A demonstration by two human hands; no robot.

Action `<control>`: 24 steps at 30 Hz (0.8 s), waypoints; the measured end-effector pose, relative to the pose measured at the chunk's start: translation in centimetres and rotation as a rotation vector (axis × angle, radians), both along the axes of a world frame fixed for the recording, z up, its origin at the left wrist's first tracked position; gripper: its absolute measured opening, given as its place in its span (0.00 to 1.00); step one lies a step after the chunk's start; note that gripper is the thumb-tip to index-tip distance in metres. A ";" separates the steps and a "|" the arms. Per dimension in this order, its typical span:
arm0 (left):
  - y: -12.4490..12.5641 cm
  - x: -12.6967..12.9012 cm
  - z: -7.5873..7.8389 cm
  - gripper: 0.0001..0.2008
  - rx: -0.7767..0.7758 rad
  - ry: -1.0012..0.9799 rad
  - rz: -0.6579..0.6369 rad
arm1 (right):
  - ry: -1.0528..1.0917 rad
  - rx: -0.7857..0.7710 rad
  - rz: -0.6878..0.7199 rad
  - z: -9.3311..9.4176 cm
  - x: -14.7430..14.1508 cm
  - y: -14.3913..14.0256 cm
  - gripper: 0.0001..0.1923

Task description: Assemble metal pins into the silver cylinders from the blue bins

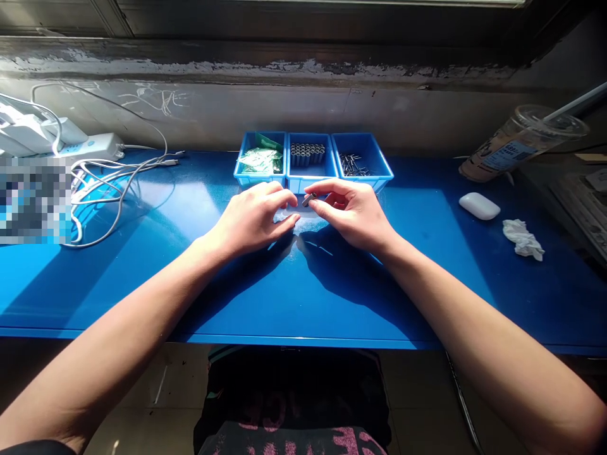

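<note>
Between the thumb and index finger of my right hand (353, 208) is a small dark grey part (308, 200), too small to name exactly. My left hand (260, 215) is just left of it, thumb and fingers apart, with nothing seen between them. Both hands are over the blue table (303, 297), in front of three joined blue bins. The left bin (241, 174) has green and clear packets (260, 157) in it. Short grey tubes (307, 153) stand in rows in the middle bin (310, 185). Thin dark screw-like pieces (351, 165) lie in the right bin (379, 165).
At left, white cables (118, 174) tangle beside a power strip (97, 146). A plastic cup with a straw (515, 148), a white earbud case (479, 206) and a crumpled tissue (522, 239) are at right. A wall (208, 114) runs behind the bins.
</note>
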State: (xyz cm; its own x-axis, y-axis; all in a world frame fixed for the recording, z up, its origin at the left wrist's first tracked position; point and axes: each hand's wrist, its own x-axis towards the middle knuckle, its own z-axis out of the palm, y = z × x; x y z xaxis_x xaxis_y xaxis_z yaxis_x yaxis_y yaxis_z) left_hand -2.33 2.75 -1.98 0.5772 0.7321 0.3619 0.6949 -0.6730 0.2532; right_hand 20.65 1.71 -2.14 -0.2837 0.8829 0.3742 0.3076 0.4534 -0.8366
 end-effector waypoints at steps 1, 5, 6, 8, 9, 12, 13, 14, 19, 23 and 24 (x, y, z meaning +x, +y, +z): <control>0.0 0.0 0.1 0.14 -0.021 0.027 0.009 | -0.003 -0.005 -0.005 0.0 0.0 0.0 0.14; -0.1 0.0 0.5 0.13 -0.103 0.119 0.012 | 0.000 -0.016 -0.003 0.1 0.1 0.1 0.15; 0.0 0.0 0.5 0.13 -0.120 0.129 -0.003 | -0.004 -0.011 -0.002 0.2 0.1 0.1 0.15; 0.1 -0.2 0.5 0.13 -0.136 0.132 -0.034 | -0.025 0.002 -0.004 0.3 0.0 0.0 0.14; 0.1 -0.2 0.5 0.13 -0.135 0.132 -0.047 | -0.037 0.007 -0.006 0.3 0.0 0.0 0.14; 0.2 -0.4 0.2 0.14 -0.123 0.126 -0.068 | -0.053 0.005 -0.002 0.3 -0.1 0.0 0.14; 0.3 -0.4 0.1 0.15 -0.118 0.122 -0.074 | -0.055 0.002 0.001 0.3 -0.1 0.0 0.13; 0.3 -0.4 0.0 0.15 -0.112 0.117 -0.082 | -0.058 0.001 0.004 0.2 -0.1 0.0 0.13; 0.4 -0.3 -0.2 0.14 -0.080 0.097 -0.106 | -0.089 0.005 0.001 0.1 -0.1 0.0 0.12; 0.2 -0.3 -0.4 0.14 -0.082 0.098 -0.106 | -0.087 0.005 0.001 0.1 -0.1 0.0 0.12; 0.2 -0.2 -0.4 0.14 -0.081 0.099 -0.107 | -0.089 0.002 0.002 0.1 -0.1 0.0 0.12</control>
State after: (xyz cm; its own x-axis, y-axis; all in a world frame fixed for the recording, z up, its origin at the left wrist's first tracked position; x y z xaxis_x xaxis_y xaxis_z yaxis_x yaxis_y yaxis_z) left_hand -2.57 2.92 -2.43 0.6829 0.6894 0.2416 0.6449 -0.7243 0.2441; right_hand 20.50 1.72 -2.08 -0.3172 0.8818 0.3490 0.3797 0.4553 -0.8053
